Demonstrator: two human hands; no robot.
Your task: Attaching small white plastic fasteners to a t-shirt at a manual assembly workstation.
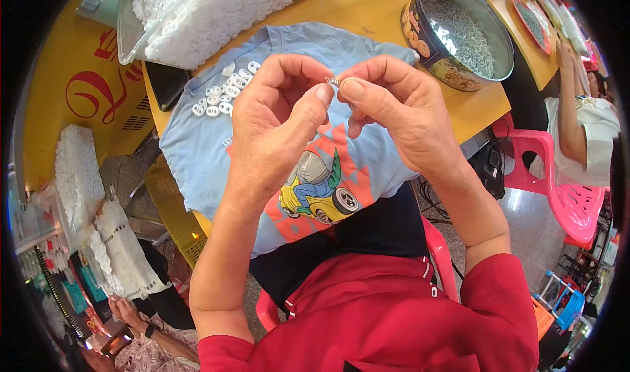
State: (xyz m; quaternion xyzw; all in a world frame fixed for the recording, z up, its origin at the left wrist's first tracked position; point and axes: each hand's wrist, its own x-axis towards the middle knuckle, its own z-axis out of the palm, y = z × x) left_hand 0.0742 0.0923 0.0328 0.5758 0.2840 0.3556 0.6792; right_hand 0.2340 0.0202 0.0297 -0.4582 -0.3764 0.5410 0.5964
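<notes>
Above a light blue printed T-shirt [197,145], my two hands meet with their fingertips almost touching. A tiny silvery metal spring [333,81] bridges the gap between them. My left hand [279,112] is closed in a pinch at one end, thumb against forefinger. The other end is pinched by my right hand [403,106], whose thumb covers part of it. To the left of my left hand, a loose cluster of small white plastic pieces with two holes [226,91] lies on the shirt. The shirt is spread over the table edge and my lap.
A round tin [426,60] of small silvery metal pieces stands at the right of the yellow table [354,14]. At the back left is a clear bin [128,40] heaped with white pieces. A pink chair [571,201] and people sit on either side.
</notes>
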